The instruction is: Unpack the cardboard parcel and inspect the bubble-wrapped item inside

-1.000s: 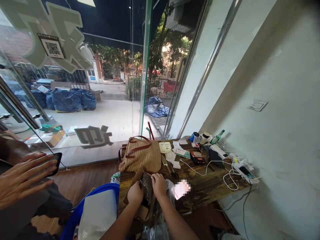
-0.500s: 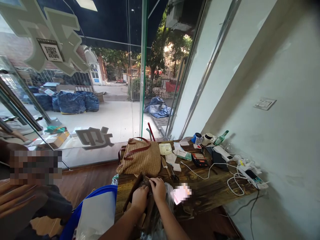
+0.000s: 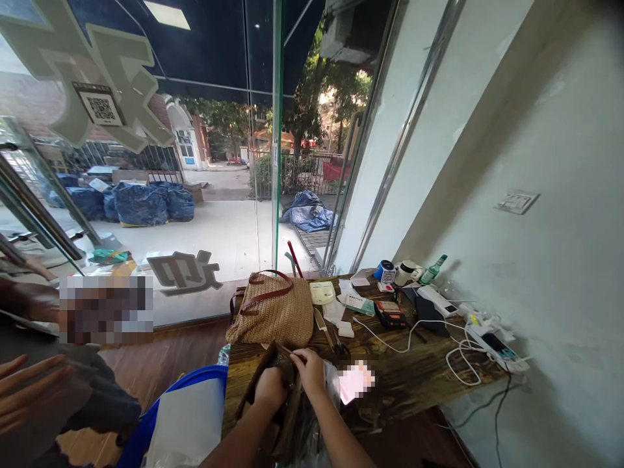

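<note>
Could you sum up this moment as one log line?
left hand: on dark item | right hand: on dark item | place: wooden table | behind: woven bag

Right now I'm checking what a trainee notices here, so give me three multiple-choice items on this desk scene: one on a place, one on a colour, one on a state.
1. Where is the tan woven straw bag?
A. on the dark wooden table, beyond the hands
B. on the floor
C. hung on the wall

2. What colour is the cable looped across the table?
A. red
B. white
C. blue

3. What are the left hand and right hand doing?
A. resting flat and empty
B. raised in the air
C. gripping a dark crinkled packet

Answers: 1 A, the bag sits on the tabletop; 2 B, the cable is white; 3 C, both hands close on the packet.
</note>
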Motion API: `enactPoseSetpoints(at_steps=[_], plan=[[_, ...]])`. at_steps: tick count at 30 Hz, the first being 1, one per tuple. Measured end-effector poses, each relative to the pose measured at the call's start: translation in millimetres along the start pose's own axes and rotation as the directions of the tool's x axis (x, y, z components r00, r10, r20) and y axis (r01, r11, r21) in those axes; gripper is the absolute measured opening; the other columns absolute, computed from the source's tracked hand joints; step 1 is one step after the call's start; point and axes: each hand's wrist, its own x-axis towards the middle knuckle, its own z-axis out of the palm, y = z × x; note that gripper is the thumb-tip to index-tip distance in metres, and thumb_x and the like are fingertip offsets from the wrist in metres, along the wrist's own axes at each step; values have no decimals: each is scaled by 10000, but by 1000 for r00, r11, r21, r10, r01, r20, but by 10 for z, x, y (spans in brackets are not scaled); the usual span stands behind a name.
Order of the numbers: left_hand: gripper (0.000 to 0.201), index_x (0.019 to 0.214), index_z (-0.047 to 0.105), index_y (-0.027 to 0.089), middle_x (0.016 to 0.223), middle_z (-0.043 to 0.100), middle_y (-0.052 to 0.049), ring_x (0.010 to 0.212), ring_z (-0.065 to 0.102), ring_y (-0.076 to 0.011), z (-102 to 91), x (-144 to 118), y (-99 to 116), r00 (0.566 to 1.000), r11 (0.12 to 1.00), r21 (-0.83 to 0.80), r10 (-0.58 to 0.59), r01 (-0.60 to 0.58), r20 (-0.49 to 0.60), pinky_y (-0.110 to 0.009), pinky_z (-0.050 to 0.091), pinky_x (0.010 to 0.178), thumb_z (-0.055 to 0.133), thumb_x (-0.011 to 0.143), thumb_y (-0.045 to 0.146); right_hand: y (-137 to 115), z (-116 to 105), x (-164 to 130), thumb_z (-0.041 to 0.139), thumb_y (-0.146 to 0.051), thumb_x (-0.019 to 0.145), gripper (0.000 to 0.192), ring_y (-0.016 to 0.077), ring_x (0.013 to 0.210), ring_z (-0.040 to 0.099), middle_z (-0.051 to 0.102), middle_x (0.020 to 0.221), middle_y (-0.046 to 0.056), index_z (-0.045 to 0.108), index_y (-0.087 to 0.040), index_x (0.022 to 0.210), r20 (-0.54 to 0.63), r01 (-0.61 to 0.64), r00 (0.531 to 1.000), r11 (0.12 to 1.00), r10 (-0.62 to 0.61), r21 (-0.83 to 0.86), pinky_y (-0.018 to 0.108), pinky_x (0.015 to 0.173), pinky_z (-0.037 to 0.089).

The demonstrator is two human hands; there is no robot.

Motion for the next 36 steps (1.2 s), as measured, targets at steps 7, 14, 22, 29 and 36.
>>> enactPoseSetpoints(at_steps=[7, 14, 22, 29, 36], plan=[[373, 1080, 710, 121, 1101, 695, -123, 1075, 647, -244, 12, -2, -5, 999, 999, -33, -42, 41, -20, -288, 500, 907, 436, 828, 94, -10, -29, -13, 564, -198, 852, 180, 176, 927, 624, 710, 923, 48, 740, -180, 887, 28, 10, 1000, 998, -9, -54, 275, 875, 462], [368, 1134, 695, 106, 1157, 664, -168, 1120, 621, -297, -174, -191, 44, 990, 995, 40, 85, -89, 111, -367, 489, 977, 542, 803, 160, -94, -207, -199, 633, -274, 828, 144, 214, 950, 590, 695, 836, 62, 750, -206, 779, 214, 133, 974, 955, -76, -267, 322, 885, 446], [648, 1213, 654, 253, 1316, 573, -87, 1292, 467, -291, -145, -607, -557, 926, 927, -18, 376, -376, 34, -408, 387, 1124, 720, 676, 609, 127, -187, -333, 427, -428, 932, 374, 193, 1248, 479, 580, 1264, 80, 645, -213, 1148, 137, 260, 958, 964, -251, -49, 358, 1104, 388], [615, 1384, 514, 258, 1507, 367, -88, 1412, 348, -264, 424, -343, -695, 925, 942, 281, 260, -180, -277, -497, 341, 1168, 378, 835, 16, 534, 119, -532, 376, -377, 912, 486, 201, 1375, 371, 347, 1435, 156, 402, -157, 1344, -80, 191, 978, 981, -194, -32, 349, 1097, 417], [683, 1510, 300, 201, 1562, 262, -63, 1453, 261, -253, 82, -367, -362, 933, 1000, -4, 0, -1, -361, -459, 262, 1208, 435, 843, 139, 208, 226, -530, 402, -348, 926, 239, 200, 1009, 551, 512, 1050, 109, 566, -208, 1028, -14, 162, 987, 985, -161, 59, 342, 945, 474]])
